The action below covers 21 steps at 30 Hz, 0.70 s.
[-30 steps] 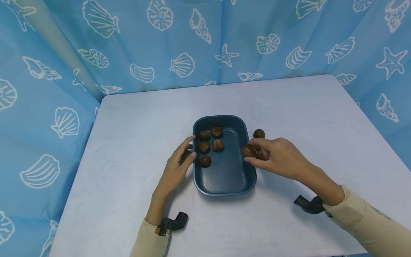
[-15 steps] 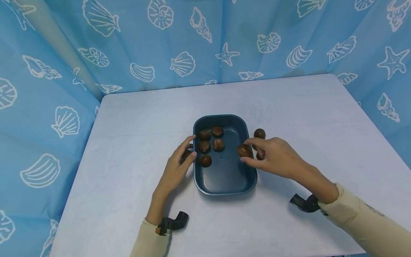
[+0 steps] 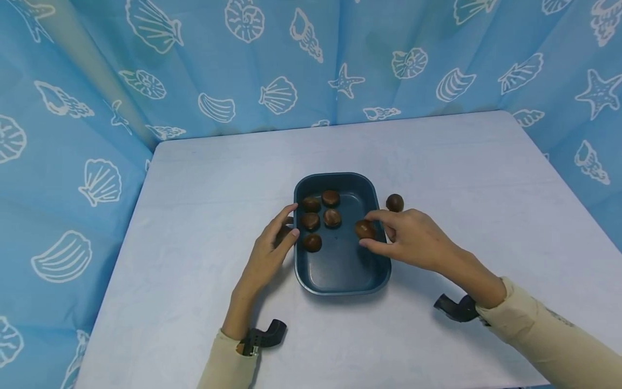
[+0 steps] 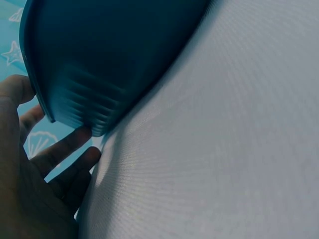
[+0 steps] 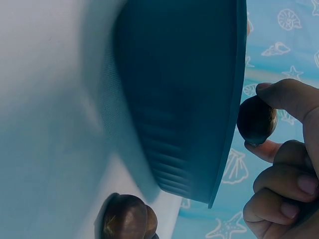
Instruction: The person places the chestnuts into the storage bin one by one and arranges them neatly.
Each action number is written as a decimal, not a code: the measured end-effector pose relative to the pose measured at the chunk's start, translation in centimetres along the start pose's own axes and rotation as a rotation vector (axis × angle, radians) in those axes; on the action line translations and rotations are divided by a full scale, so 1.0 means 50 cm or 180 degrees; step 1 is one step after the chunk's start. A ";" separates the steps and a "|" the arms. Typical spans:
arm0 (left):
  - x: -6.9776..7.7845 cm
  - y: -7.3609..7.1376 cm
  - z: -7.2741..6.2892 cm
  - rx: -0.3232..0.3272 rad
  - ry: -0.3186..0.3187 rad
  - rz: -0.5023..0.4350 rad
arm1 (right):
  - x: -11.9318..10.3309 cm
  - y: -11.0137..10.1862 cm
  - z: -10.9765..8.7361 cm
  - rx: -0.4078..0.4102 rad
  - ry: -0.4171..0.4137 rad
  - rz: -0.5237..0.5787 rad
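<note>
Head view: a blue tray point(image 3: 340, 270) sits on a white table point(image 3: 214, 183), with five chestnuts in its left half. A far pair is made up of a left one point(image 3: 311, 204) and a right one point(image 3: 331, 198); just nearer lies a second pair, left point(image 3: 310, 221) and right point(image 3: 332, 218); the fifth chestnut point(image 3: 312, 242) is nearest, along the left wall.

The right hand point(image 3: 415, 237) pinches another chestnut, the held chestnut point(image 3: 364, 229), between thumb and finger over the tray's right side; the right wrist view shows it just above the rim, the hand's other fingers folded in. Whether it touches the rim I cannot tell.

The left hand point(image 3: 267, 246) is loosely spread, fingers slightly bent, its tips against the tray's left rim and outer wall.

On the table, right of the tray, lies a loose chestnut point(image 3: 394, 202), on the far side of the right hand. The right wrist view shows a chestnut point(image 5: 124, 219) beside the tray, another partly behind it. A blue curtain point(image 3: 189, 54) with white shells hangs along the far and side edges.
</note>
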State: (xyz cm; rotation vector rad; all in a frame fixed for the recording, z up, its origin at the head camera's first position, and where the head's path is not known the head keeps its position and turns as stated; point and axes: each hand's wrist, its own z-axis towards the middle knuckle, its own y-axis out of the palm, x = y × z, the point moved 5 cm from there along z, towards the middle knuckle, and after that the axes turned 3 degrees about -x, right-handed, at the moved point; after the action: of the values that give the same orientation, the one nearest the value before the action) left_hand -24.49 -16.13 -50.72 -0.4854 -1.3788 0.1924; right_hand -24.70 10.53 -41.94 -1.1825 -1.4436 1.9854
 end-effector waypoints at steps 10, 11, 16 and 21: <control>0.003 0.000 0.001 -0.0005 -0.0022 -0.0008 | -0.008 0.009 0.012 0.0029 -0.0106 0.0086; 0.003 0.000 0.001 -0.0006 -0.0015 -0.0013 | -0.009 0.011 0.013 0.0035 -0.0125 0.0085; 0.002 0.000 0.001 -0.0002 -0.0010 0.0013 | -0.013 0.018 0.019 0.0050 -0.0197 0.0057; -0.001 0.000 0.002 -0.0014 0.0008 0.0022 | -0.018 0.023 0.025 0.0080 -0.0304 0.0008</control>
State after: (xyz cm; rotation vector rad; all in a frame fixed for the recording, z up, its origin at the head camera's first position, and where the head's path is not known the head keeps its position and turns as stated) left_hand -24.59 -16.14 -50.78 -0.4940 -1.3755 0.1944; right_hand -25.06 8.75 -42.52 -1.0929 -1.4590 2.0809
